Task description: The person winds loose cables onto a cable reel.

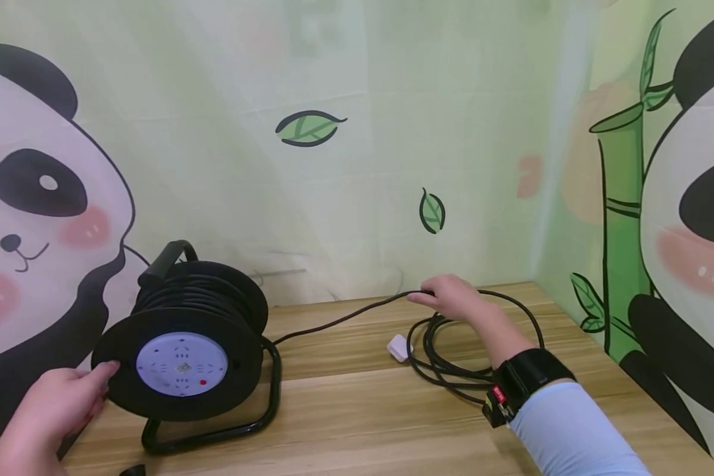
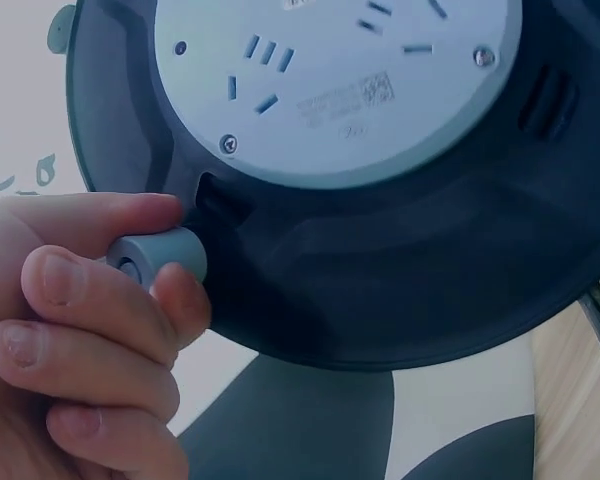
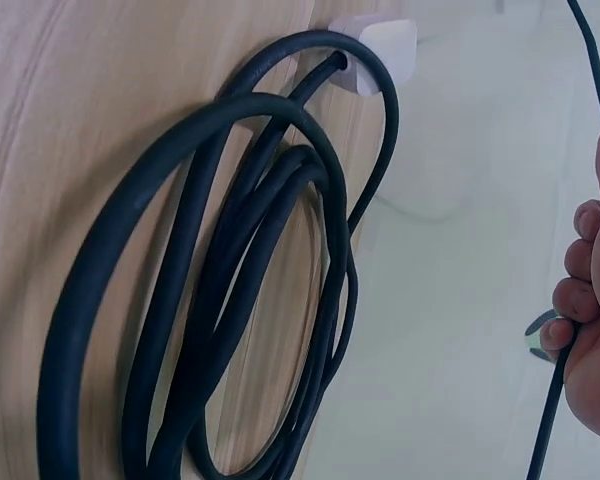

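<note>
A black cable reel (image 1: 178, 350) with a white socket panel (image 1: 182, 363) stands at the left of the table. My left hand (image 1: 59, 403) is at its left rim. In the left wrist view the thumb and fingers pinch a short grey crank knob (image 2: 165, 255) on the reel's face. Black cable (image 1: 339, 322) runs from the reel to my right hand (image 1: 455, 297), whose fingers are curled round it above the table. Loose cable coils (image 3: 200, 300) lie under the right forearm, and a white plug (image 1: 398, 348) sits beside them.
The wooden table (image 1: 333, 416) meets a printed backdrop (image 1: 363, 198) with pandas and leaves at the back and sides. The reel's tubular stand (image 1: 214, 439) rests on the tabletop. A small dark object (image 1: 133, 470) shows at the bottom edge.
</note>
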Motion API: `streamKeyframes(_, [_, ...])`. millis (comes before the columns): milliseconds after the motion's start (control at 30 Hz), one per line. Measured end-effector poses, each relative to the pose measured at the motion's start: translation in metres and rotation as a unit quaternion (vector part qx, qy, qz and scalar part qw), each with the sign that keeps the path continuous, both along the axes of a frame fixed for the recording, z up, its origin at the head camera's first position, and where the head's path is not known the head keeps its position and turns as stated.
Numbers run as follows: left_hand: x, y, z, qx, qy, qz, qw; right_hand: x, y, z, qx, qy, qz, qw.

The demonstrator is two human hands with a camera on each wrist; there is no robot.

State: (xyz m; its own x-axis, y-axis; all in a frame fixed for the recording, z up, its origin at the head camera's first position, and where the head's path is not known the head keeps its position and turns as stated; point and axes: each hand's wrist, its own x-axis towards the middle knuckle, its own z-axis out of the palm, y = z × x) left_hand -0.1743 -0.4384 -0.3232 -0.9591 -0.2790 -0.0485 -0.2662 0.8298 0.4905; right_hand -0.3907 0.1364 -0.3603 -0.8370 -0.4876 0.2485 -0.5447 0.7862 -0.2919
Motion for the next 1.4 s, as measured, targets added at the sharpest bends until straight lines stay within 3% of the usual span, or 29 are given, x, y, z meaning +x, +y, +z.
streamKeyframes(333, [0.0, 0.013, 0.006, 0.048, 0.062, 0.077, 0.994, 0.005, -0.019, -0.003, -0.003, -0.02, 0.013, 0.9997])
streamKeyframes(467, [0.0, 0.022, 0.012, 0.059, 0.097, 0.086, 0.9898, 0.006, -0.028, -0.007, -0.008, -0.036, 0.026, 0.999])
streamKeyframes(633, [0.003, 0.034, 0.019, 0.048, 0.131, 0.072, 0.9876, 0.009, -0.037, -0.009, -0.003, -0.033, 0.041, 0.9986])
streamKeyframes(867, [0.005, 0.051, 0.023, -0.024, 0.164, 0.05, 0.985, 0.012, -0.049, -0.01, 0.008, -0.034, 0.056, 0.9979])
streamKeyframes(1000, [0.002, 0.064, 0.023, -0.064, 0.184, 0.048, 0.9798, 0.015, -0.057, -0.011, 0.015, -0.023, 0.072, 0.997])
streamKeyframes(1400, [0.001, 0.099, 0.019, -0.111, 0.232, 0.025, 0.966, 0.021, -0.086, -0.008, 0.023, -0.027, 0.102, 0.9941])
